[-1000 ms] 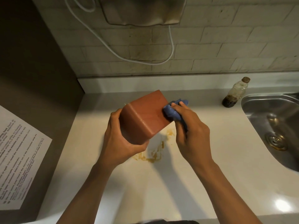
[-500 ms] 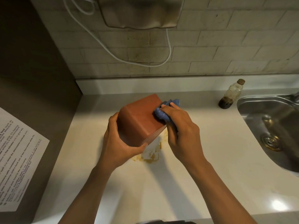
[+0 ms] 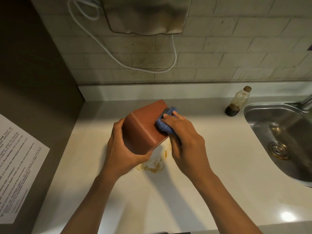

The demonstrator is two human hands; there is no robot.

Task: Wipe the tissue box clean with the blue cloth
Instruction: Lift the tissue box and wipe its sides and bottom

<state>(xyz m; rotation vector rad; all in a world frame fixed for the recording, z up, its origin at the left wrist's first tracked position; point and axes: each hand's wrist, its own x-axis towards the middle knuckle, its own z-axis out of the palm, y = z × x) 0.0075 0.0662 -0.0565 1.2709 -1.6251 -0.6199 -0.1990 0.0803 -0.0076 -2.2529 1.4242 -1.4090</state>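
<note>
Both hands busy: my left hand (image 3: pixel 124 152) grips tilted reddish-brown tissue box (image 3: pixel 145 125); right hand (image 3: pixel 184 137) presses bunched blue cloth (image 3: pixel 164 124) on it.

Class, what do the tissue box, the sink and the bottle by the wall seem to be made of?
Tissue box: smooth matte reddish-brown, rounded edges; plastic or leatherette, hard to tell.
Sink: brushed stainless steel, going by its grey metallic sheen.
Bottle: clear, grimy, probably plastic, with dark liquid at the bottom.
</note>
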